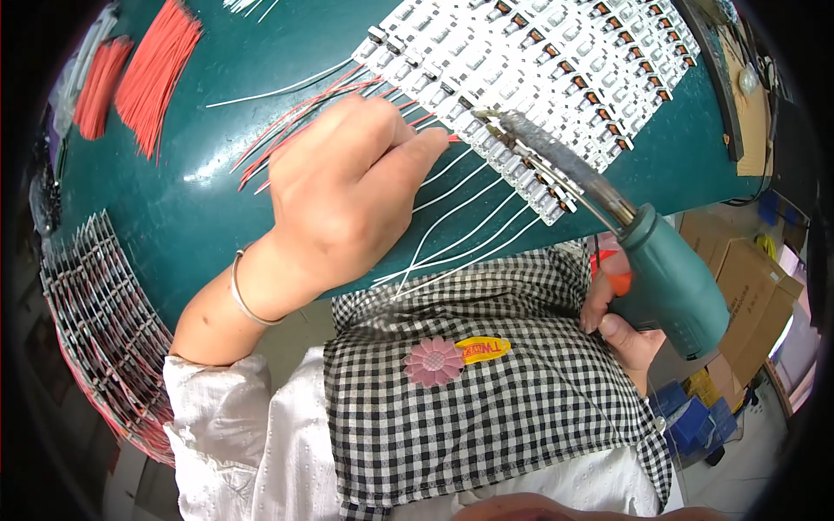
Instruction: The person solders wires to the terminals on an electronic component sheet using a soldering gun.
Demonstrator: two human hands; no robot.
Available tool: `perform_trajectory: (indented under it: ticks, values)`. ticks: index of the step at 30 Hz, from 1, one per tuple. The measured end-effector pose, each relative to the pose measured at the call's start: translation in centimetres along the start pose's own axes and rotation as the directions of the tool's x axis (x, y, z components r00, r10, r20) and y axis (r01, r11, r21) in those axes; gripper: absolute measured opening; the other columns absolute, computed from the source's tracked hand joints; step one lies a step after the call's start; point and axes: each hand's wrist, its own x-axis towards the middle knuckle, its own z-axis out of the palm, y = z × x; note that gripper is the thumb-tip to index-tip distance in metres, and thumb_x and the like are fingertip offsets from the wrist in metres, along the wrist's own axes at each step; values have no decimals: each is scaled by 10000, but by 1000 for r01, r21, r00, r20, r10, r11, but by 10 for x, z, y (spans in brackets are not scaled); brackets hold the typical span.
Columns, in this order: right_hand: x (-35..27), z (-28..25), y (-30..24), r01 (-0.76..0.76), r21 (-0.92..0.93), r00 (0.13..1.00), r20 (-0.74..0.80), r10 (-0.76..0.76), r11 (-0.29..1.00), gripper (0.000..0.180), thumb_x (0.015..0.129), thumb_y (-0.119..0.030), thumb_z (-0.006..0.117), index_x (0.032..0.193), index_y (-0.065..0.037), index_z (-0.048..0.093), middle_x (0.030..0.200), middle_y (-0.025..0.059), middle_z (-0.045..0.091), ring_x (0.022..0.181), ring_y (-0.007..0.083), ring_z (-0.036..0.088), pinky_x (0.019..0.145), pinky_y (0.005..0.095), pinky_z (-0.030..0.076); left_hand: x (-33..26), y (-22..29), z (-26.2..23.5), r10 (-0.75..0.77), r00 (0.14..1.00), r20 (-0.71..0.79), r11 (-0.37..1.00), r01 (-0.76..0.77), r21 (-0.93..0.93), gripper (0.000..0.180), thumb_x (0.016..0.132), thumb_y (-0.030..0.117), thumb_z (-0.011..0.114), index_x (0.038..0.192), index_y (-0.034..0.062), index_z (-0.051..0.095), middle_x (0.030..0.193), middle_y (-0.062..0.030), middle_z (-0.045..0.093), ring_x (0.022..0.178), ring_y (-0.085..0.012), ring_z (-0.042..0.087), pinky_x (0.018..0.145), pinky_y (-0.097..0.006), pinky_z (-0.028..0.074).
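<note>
Head view: the left hand (347, 187) lies on the green table (200, 208), fingers pressed together, pinching a red wire (304, 117) against the near edge of the white circuit-board panel (539, 78) at twelve o'clock. At three o'clock the right hand (621, 326) is wrapped around a teal soldering gun (669, 278), its tip (486, 115) touching the panel just beside those fingertips. A slip could burn them (or bridge neighbouring pads). White wires (469, 221) trail toward six.

Brown cardboard boxes (745, 282) stand at four o'clock; a yellow oval label (483, 349) sits near centre on checked cloth (521, 408).
</note>
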Motion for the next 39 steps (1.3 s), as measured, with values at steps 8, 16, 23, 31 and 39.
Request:
perform_trajectory:
  ticks: [8, 16, 23, 31, 39]
  values:
    - [0, -3, -3, -77, -102, 992, 94, 87, 992, 396, 789, -146, 722, 1130, -5, 582, 782, 19, 601, 711, 117, 549, 668, 259, 457, -3, -1, 0, -90, 990, 108, 994, 96, -52, 253, 596, -79, 704, 819, 41, 704, 596, -38, 459, 503, -159, 482, 436, -280, 366]
    - [1, 2, 8, -32, -183, 997, 60, 43, 983, 449, 754, -259, 757, 1022, 16, 525, 603, 55, 543, 534, 147, 507, 505, 252, 402, -3, 0, -1, -101, 988, 119, 992, 109, -60, 229, 612, -74, 710, 814, 32, 697, 604, -40, 467, 510, -162, 485, 440, -282, 370]
    - [0, -14, 19, 154, -465, 976, 211, -60, 872, 388, 778, -224, 725, 1010, 12, 523, 615, 68, 539, 539, 159, 512, 507, 264, 425, -4, 3, 1, -98, 988, 120, 995, 100, -12, 212, 578, -10, 631, 781, 42, 659, 633, -37, 432, 536, -184, 484, 430, -314, 385]
    - [1, -1, -1, -80, 52, 995, 69, 76, 995, 521, 769, -168, 737, 1202, 31, 525, 832, 35, 605, 689, 114, 539, 677, 254, 444, -2, 3, -1, -105, 987, 122, 994, 109, -24, 213, 608, -71, 713, 791, 34, 680, 610, -41, 481, 508, -175, 488, 438, -293, 370]
    - [1, -1, 5, 74, -100, 997, 30, -71, 992, 556, 759, -234, 743, 1152, 69, 491, 579, 56, 528, 491, 142, 504, 474, 240, 410, -2, 4, -2, -116, 985, 127, 993, 119, -19, 214, 611, -72, 715, 791, 35, 678, 613, -41, 487, 516, -179, 496, 440, -296, 372]
